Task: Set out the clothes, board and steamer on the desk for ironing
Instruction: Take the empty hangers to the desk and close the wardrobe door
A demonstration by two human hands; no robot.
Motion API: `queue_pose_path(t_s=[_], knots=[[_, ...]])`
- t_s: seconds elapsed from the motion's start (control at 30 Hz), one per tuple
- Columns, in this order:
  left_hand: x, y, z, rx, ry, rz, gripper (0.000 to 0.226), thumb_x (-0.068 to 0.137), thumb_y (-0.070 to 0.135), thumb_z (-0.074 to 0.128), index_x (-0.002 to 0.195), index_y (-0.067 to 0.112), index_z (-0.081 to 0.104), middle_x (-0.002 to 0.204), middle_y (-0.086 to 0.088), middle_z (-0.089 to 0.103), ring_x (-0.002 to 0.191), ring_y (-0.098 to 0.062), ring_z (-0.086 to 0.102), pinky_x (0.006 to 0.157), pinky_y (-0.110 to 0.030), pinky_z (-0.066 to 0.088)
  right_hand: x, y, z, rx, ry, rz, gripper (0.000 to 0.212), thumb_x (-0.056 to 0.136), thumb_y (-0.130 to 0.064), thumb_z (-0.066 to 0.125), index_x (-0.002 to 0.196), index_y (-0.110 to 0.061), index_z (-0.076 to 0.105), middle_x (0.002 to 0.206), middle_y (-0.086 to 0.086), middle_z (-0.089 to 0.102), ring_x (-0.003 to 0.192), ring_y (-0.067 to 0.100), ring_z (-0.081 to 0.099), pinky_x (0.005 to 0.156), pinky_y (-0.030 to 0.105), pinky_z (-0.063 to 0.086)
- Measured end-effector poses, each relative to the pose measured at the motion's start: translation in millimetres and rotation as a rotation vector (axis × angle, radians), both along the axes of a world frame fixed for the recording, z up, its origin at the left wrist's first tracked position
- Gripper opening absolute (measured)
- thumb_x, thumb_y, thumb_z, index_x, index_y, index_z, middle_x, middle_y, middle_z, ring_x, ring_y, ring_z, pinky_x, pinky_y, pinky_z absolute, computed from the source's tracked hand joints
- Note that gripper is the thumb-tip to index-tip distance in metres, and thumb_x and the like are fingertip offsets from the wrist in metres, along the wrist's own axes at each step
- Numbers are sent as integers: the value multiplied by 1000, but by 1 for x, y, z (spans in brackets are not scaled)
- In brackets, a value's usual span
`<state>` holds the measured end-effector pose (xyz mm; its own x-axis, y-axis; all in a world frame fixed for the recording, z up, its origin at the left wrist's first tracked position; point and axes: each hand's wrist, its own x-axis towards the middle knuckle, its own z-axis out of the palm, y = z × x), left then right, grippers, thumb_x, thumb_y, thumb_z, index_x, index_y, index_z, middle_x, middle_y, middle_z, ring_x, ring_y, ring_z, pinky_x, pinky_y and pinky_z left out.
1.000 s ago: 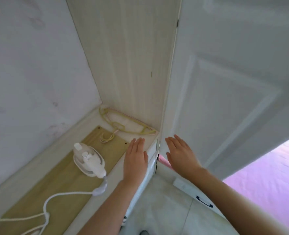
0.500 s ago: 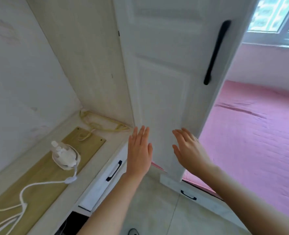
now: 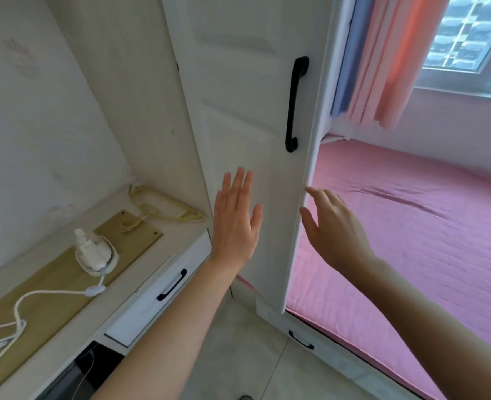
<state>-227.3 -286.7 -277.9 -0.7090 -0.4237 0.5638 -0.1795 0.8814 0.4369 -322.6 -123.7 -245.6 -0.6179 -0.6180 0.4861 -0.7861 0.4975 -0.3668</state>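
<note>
- One tall white panelled cupboard door (image 3: 247, 116) fills the space straight ahead of my fingers, with its free edge on the right-hand side.
- Pink quilted bed cover (image 3: 411, 241) spreads out to the right of the right-hand fingers and beyond them.
- Pale wood-grain desk top (image 3: 163, 249) runs to the left of and below the left-hand fingers.
- Flat tan wooden board (image 3: 45, 293) lies on that desk, further left of the fingers.
- My left hand (image 3: 235, 226) is raised before the door face, fingers straight and close together, holding nothing. I cannot tell whether they touch the panel.
- My right hand (image 3: 333, 232) is flat too, fingers straight and slightly apart, their fingertips (image 3: 310, 190) at the door's free edge, gripping nothing.
- Yellow plastic hangers (image 3: 163, 206) lie in the desk's back corner, just left of the left-hand fingers.
- Long black bar handle (image 3: 294, 105) sits on the door above both sets of fingertips.
- Small white handheld steamer (image 3: 94, 252) rests on the board, well left of the left-hand fingers. Its white cord (image 3: 36, 298) trails away leftwards.
</note>
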Motion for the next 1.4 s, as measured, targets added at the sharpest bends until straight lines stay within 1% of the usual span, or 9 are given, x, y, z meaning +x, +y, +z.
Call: queue_pose_path(t_s=[0.2,0.33,0.57,0.67,0.8,0.87,1.13,1.3,1.4], knots=[[-46,-7,59,-70,183,-105,54,102,28,35,152,10,20,160,-9,13,149,-25,1,116,-52,19,-19,-9,33,-116,-147,-12,46,96,-29,53,137,-9,44,130,9,58,120,25,53,95,33,42],[-66,-17,68,-147,214,-165,55,101,28,37,150,6,23,159,-14,14,148,-30,1,115,-54,18,-24,-27,41,-217,-335,29,47,95,-32,54,136,-12,41,128,8,59,117,23,56,95,39,48],[-94,-37,59,-231,247,-272,62,101,42,25,150,5,15,157,-20,14,147,-37,6,113,-59,18,-34,-46,28,-371,-390,24,17,97,-27,50,100,-11,45,88,8,63,77,28,65,68,52,53],[-105,-45,53,-270,270,-272,62,101,46,21,151,14,5,158,-18,11,146,-39,6,113,-60,17,-38,-48,24,-395,-394,27,19,97,-25,50,99,-7,46,91,11,64,82,33,66,67,53,54],[-120,-49,45,-316,304,-253,61,100,49,17,151,27,-8,159,3,-12,147,-33,1,115,-58,13,-47,-48,24,-391,-384,24,22,97,-25,49,102,-4,46,93,14,65,83,36,65,68,54,53],[-129,-49,42,-320,319,-221,61,100,48,18,151,29,-11,158,8,-17,147,-31,-1,117,-56,10,-53,-48,23,-389,-372,24,23,97,-26,49,103,-4,46,93,13,65,83,36,65,68,54,54],[-177,-48,29,-359,440,-164,62,99,47,18,152,28,-8,159,8,-16,146,-28,-5,115,-59,11,-93,-45,22,-403,-380,55,29,95,-32,49,104,-4,47,96,12,65,85,38,64,67,54,54],[-214,-51,26,-433,422,-61,63,99,46,21,152,28,-7,159,8,-17,147,-25,-8,116,-56,9,-146,-46,25,-394,-438,119,25,96,-25,51,108,-3,48,101,8,67,88,29,67,72,50,56],[-239,-53,23,-458,426,11,63,98,46,21,152,28,-6,159,7,-16,147,-25,-8,116,-56,7,-180,-48,27,-382,-489,186,27,96,-27,51,107,-3,47,99,9,67,88,31,66,71,51,55]])
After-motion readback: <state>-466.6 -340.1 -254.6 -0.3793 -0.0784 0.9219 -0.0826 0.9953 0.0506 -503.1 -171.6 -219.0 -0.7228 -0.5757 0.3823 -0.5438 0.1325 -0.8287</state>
